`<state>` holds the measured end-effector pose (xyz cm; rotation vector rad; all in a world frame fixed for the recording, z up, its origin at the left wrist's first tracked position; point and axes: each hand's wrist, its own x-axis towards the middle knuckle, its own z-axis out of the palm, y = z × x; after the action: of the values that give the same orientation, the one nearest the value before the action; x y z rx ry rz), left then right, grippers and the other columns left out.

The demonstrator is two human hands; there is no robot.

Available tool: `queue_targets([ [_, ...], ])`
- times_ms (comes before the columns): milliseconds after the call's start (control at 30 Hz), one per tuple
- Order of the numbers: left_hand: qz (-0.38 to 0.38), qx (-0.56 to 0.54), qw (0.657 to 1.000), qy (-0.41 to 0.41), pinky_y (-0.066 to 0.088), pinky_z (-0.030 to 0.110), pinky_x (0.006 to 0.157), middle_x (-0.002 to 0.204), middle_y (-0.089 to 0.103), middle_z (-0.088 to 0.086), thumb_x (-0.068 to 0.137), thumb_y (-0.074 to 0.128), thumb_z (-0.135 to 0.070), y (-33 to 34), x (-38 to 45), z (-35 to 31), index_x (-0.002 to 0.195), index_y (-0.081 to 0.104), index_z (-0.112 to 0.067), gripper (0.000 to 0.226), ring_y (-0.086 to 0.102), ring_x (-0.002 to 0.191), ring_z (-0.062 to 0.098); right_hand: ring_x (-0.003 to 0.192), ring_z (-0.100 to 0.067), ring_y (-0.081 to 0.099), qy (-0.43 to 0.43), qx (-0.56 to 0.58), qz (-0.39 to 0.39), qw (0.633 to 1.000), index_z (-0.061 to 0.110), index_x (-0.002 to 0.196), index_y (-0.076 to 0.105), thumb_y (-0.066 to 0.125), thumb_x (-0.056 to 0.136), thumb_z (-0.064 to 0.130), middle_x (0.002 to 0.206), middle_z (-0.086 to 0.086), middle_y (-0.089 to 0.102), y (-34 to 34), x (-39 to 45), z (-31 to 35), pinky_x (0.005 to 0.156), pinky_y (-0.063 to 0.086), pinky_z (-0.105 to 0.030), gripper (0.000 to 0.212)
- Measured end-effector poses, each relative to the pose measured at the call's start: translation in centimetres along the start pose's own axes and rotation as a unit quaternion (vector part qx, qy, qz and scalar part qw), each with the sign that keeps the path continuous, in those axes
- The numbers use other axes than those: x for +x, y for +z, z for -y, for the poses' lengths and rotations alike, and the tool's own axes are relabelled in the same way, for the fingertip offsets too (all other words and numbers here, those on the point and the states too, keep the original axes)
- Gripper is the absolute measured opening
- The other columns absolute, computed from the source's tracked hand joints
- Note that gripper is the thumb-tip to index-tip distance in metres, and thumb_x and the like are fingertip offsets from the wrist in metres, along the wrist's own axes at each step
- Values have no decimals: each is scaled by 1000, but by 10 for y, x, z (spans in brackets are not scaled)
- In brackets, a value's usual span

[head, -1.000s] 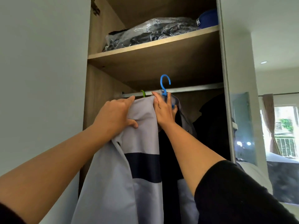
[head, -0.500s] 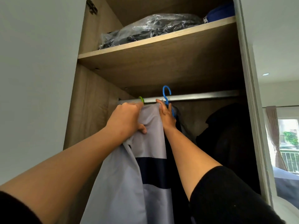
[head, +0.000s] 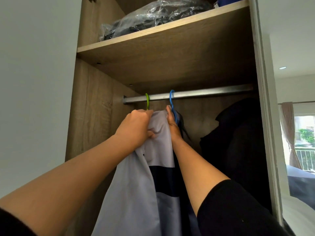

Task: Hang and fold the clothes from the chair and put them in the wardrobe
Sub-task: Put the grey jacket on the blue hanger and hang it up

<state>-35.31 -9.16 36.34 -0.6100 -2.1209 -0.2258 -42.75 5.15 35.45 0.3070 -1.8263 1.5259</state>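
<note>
- The step in hand is hanging: the blue hanger (head: 171, 106) has its hook over the metal rail (head: 187, 96) in the wardrobe (head: 95, 103).
- The grey shirt (head: 150, 167) with a dark stripe hangs down from the rail, near the left wall.
- The left hand (head: 136, 128) has its fingers curled, bunching the shirt's top.
- The right hand (head: 172, 123) holds the blue hanger's neck; its fingers are hidden, so I cannot tell how.
- A green hanger (head: 147, 103) hooks just to the left.
- Next, I think both hands should let go gently and check the shirt sits straight.
</note>
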Motion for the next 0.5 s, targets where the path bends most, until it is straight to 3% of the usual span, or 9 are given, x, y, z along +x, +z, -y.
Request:
queue_targets([
  [67,5,5,1000,-13,40,38,102,136,49,12,80,71,-29,-2,-12,9,145,31,-14,78,47,124,30,146,-15,10,-76,-117,25,990,31,149,13,28,95,51,159,5,10,2,-9,-8,117,9,-51,59],
  [133,7,6,999,-32,37,37,104,138,48,13,84,68,-28,-5,-25,20,147,27,-14,77,46,126,30,146,-12,-3,-79,-209,30,974,37,149,-3,22,100,46,159,9,-6,3,-22,-12,115,4,-55,56],
  [300,12,4,998,-60,42,37,98,130,56,12,85,67,-28,-23,-62,33,140,37,-12,65,53,117,30,147,-11,-3,-95,-272,-17,957,43,147,0,14,101,44,160,8,-4,15,-78,-7,115,3,-48,49],
  [500,60,-4,992,-114,44,39,100,135,53,10,88,65,-23,-40,-109,34,146,29,-17,69,53,121,29,146,-9,-11,-138,-329,46,933,41,147,-3,17,100,47,159,8,-8,30,-149,18,115,-4,-50,52],
])
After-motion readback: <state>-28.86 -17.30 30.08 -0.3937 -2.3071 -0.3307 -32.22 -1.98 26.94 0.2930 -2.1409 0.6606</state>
